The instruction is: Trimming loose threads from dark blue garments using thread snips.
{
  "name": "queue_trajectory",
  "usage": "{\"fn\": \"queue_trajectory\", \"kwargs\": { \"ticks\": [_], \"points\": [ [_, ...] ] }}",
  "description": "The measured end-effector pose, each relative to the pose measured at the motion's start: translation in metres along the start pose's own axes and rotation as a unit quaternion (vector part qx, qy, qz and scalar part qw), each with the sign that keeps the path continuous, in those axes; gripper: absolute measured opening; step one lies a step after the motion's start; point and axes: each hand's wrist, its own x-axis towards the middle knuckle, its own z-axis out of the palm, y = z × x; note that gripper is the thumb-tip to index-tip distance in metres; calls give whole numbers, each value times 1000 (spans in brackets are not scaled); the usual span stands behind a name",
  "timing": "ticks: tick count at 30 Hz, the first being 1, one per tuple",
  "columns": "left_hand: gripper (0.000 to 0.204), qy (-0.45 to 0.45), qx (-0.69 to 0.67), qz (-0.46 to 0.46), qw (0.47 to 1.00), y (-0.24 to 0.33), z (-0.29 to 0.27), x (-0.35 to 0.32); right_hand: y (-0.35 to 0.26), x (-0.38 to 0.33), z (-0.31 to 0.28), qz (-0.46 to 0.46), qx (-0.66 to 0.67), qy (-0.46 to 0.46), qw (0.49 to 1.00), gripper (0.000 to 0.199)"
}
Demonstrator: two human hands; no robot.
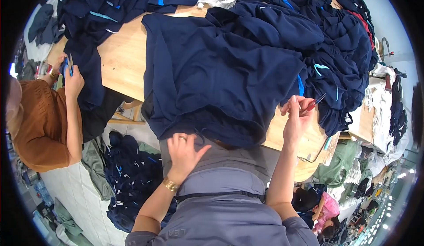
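Left hand (183, 153), fingers spread wide, lies flat at the near hem of a navy garment (221, 73), holding nothing. Right hand (298, 115) pinches red-handled thread snips (314, 102) just off the garment's right edge. Garment spread on wooden desk (121, 58). Heap of navy garments (340, 47) beyond it, right. Co-worker's hand (73, 80) left of garment.
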Motion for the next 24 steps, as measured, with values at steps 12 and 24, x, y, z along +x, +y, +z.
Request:
{"fn": "queue_trajectory", "kwargs": {
  "ticks": [12, 24],
  "points": [
    [11, -121, -484, -244, 831, -16, -1, 20, 7, -17, 5, 41, -6, -30, 999, 27],
    [25, -89, -662, -251, 700, 9, -9, 43, 25, -49, 68, -118, -363, -310, 871, 43]
  ]
}}
